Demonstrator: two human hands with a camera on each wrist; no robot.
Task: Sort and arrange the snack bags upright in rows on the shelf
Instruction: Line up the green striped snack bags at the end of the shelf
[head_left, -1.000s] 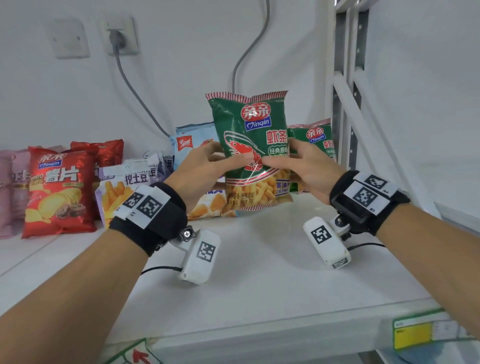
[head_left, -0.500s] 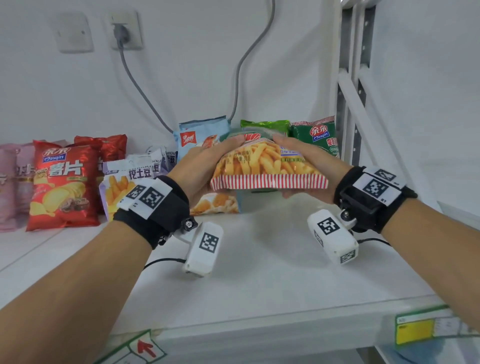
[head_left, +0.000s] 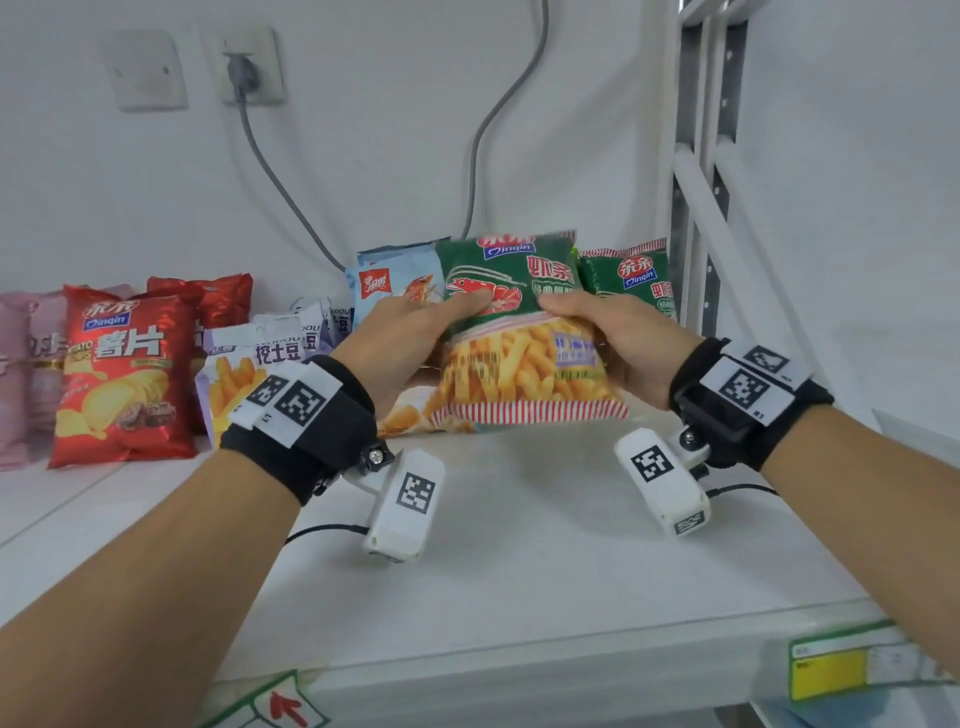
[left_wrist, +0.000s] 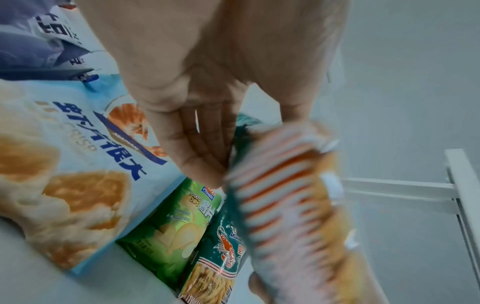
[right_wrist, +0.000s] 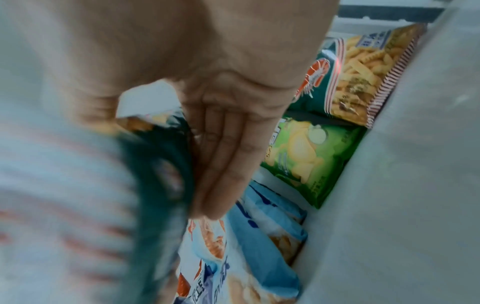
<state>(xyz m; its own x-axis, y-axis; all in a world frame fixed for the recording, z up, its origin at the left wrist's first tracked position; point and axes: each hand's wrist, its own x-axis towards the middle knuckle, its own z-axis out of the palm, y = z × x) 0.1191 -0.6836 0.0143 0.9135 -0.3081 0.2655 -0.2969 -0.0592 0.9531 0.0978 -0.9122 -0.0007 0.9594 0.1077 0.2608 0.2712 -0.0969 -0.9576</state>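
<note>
A green shrimp-stick bag (head_left: 519, 338) with a red-striped bottom seam is held over the white shelf (head_left: 519, 545), leaning back with its front towards me. My left hand (head_left: 441, 319) grips its left side, thumb on the front and fingers behind. My right hand (head_left: 579, 314) grips the right side the same way. In the left wrist view the left hand (left_wrist: 205, 148) shows fingers straight along the blurred bag (left_wrist: 291, 205). The right wrist view has the right hand (right_wrist: 221, 164) against the bag's green back (right_wrist: 155, 164). A matching green shrimp-stick bag (head_left: 631, 280) stands at the back right.
A light blue bag (head_left: 395, 280) stands behind my left hand, and a light green chip bag (left_wrist: 176, 230) leans by the wall. To the left stand purple-white fries bags (head_left: 249, 364), red chip bags (head_left: 124, 374) and pink bags (head_left: 21, 374). A metal upright (head_left: 696, 208) bounds the right.
The held bag was upright, was tipped flat with its bottom seam towards me, and now tilts up again with its front showing. Both hands keep their grip.
</note>
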